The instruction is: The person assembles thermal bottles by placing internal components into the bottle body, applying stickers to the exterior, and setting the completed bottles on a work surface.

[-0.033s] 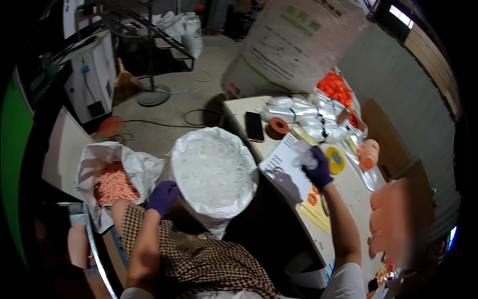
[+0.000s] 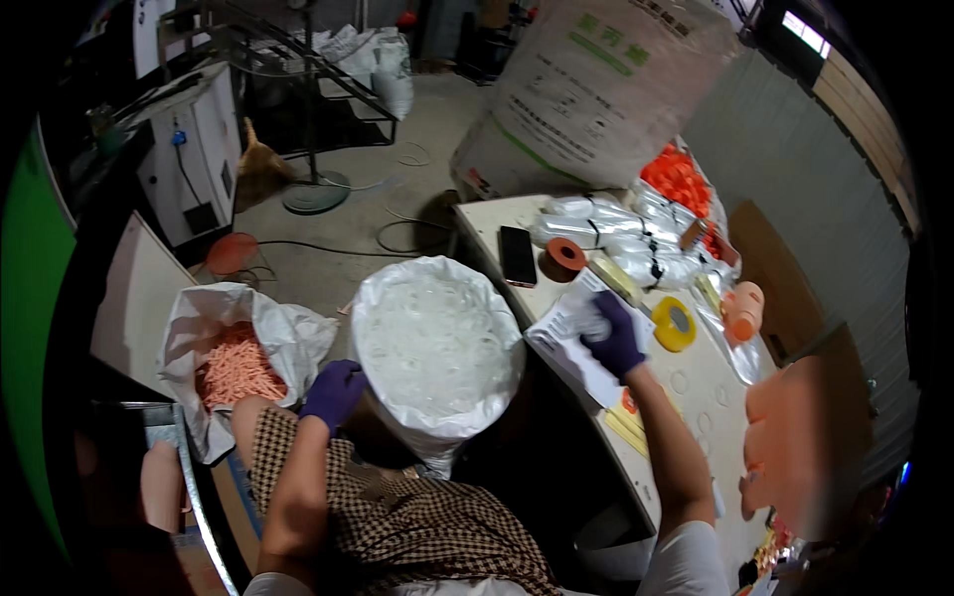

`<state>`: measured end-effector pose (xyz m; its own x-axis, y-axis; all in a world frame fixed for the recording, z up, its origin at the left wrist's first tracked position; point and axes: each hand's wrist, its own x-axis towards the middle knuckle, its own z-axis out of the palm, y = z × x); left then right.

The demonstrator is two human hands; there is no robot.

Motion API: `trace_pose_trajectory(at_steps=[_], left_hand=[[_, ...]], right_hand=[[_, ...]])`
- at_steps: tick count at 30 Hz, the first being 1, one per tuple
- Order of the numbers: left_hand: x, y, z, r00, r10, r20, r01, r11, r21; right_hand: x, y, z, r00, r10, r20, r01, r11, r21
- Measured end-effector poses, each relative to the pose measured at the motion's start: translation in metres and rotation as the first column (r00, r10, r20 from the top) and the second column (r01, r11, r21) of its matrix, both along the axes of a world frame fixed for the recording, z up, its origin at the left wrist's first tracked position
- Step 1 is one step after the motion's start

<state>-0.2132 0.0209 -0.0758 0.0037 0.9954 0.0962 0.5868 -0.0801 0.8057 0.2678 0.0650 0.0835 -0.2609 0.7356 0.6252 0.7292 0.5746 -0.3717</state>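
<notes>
My right hand (image 2: pixel 614 338), in a purple glove, is closed around a small clump of clear plastic pieces (image 2: pixel 584 320) above printed white sheets (image 2: pixel 568 343) on the table. My left hand (image 2: pixel 334 395), also gloved in purple, is beside the near left rim of a white woven sack (image 2: pixel 437 432). Its fingers are curled, and what they hold, if anything, is hidden. Many clear plastic pieces (image 2: pixel 437 343) fill the sack, which stands open in front of my knees. A second white sack (image 2: pixel 298 333) on the left contains salmon-pink sticks (image 2: pixel 237 368).
The table (image 2: pixel 686 437) to the right bears a phone (image 2: pixel 517 255), a brown tape roll (image 2: pixel 563 257), a yellow tape roll (image 2: pixel 675 324), bundled clear bags (image 2: pixel 626 238) and peach-coloured parts (image 2: pixel 742 310). A huge filled sack (image 2: pixel 586 99) stands behind it. Cables (image 2: pixel 328 248) cross the floor.
My right hand, with the clear pieces, has moved slightly left over the sheets, toward the white sack. The left hand remains by the rim. The whole view has shifted a little.
</notes>
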Motion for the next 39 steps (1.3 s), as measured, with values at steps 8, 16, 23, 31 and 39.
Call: trace_pose_trajectory(at_steps=[8, 16, 23, 31, 39], left_hand=[[-0.006, 0.012, -0.005, 0.982, 0.056, 0.183, -0.027, 0.987, -0.158], [0.002, 0.037, -0.036, 0.652, 0.248, 0.717, 0.094, 0.911, -0.401], [-0.001, 0.035, -0.047, 0.753, 0.252, 0.607, -0.011, 0.928, -0.372], [-0.066, 0.061, -0.115, 0.813, 0.146, 0.563, -0.091, 0.988, -0.124], [-0.033, 0.071, -0.111, 0.802, 0.251, 0.543, -0.25, 0.965, -0.077]], right_hand=[[-0.22, 0.053, -0.052, 0.827, 0.28, 0.487, 0.206, 0.656, -0.726], [-0.187, 0.049, -0.045, 0.865, 0.341, 0.369, -0.045, 0.784, -0.619], [-0.057, -0.071, -0.004, 0.991, 0.118, 0.059, -0.11, 0.986, -0.122], [0.242, -0.216, 0.027, 0.621, -0.529, 0.578, 0.749, 0.619, -0.237], [0.332, -0.233, -0.027, 0.64, -0.354, 0.682, 0.761, 0.414, -0.5]])
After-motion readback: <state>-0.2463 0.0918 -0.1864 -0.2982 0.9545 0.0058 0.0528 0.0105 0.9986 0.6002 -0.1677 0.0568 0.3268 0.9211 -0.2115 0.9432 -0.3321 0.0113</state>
